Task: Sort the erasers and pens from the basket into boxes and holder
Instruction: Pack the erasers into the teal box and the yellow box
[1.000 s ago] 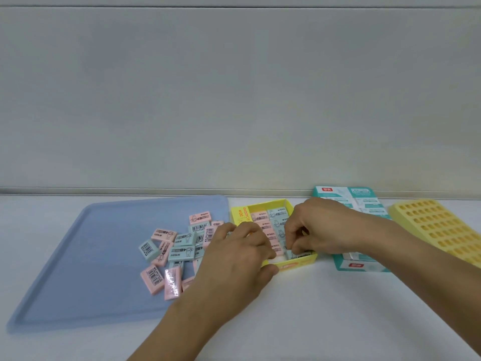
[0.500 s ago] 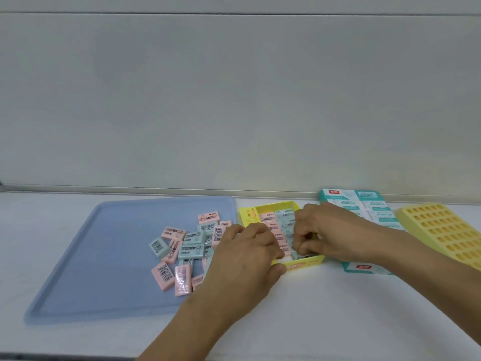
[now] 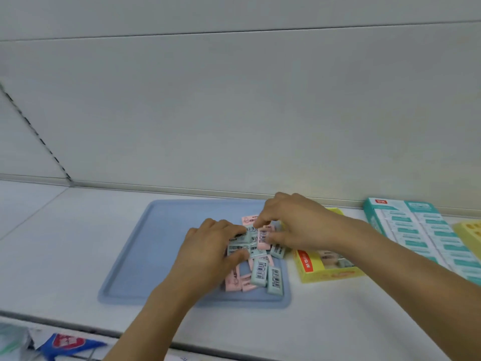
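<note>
Head cam — both hands are over the eraser pile [image 3: 256, 259] on the blue tray [image 3: 145, 256]: left hand [image 3: 208, 252] grips a teal eraser [image 3: 240, 248], right hand [image 3: 294, 225] pinches a pink eraser [image 3: 263, 237]. Yellow box [image 3: 316, 272] sits just beside the tray on the bench [image 3: 65, 243].

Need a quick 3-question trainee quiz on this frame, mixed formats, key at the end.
1. True or false: both hands are over the blue tray.
2. Multiple choice: the pink eraser with the barcode lies nearest to which hand? A) left hand B) right hand C) neither, it lies alone at the tray's front edge.
3. Fill in: the box right beside the tray, with erasers already inside, is the ____ box.

Key: 1 true. 2 B, its fingers are at the eraser; whether they grip it cannot be told. 3 yellow.
</note>
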